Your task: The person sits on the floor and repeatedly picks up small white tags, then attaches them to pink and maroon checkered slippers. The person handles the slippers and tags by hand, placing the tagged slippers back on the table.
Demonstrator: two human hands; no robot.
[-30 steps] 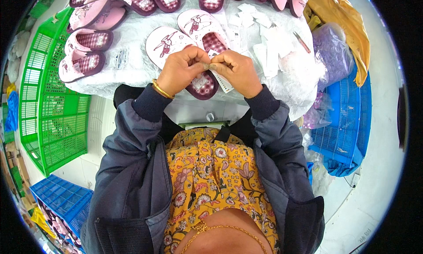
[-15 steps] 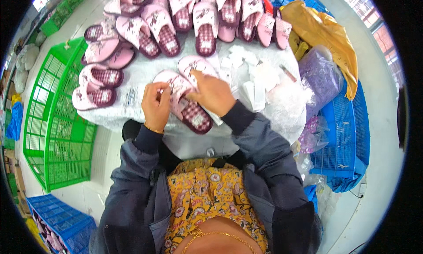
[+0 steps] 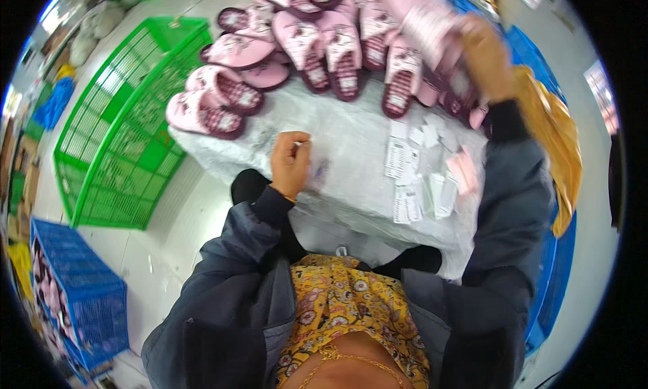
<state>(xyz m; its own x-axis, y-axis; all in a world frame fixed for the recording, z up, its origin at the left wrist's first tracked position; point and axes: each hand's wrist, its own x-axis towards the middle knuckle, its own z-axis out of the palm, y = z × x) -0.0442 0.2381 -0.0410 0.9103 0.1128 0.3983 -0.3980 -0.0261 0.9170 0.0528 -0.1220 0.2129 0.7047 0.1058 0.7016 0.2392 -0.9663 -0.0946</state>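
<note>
My right hand [image 3: 489,60] is stretched to the far right of the table, its fingers closed at the edge of pink slippers [image 3: 425,26] that are smeared by motion. These are above other pink slippers with dark maroon checked insoles [image 3: 344,58], set in a curved row along the back. Over the middle of the white-wrapped table [image 3: 351,163], my left hand [image 3: 290,165] is curled with its fingertips together. Whether it pinches something small cannot be made out. Two more slippers [image 3: 210,105] lie beyond it to the left.
White paper tags [image 3: 407,166] and a pale pink slip [image 3: 462,172] lie at the table's right. Green crates [image 3: 128,132] stand at the left, and a blue crate [image 3: 88,288] holds pink items. A yellow sheet [image 3: 550,132] hangs over blue crates on the right.
The slippers between my hands have left the table's middle. My right hand has swung far right and away with slippers, while my left hand stays curled over the table. The view has shifted.
</note>
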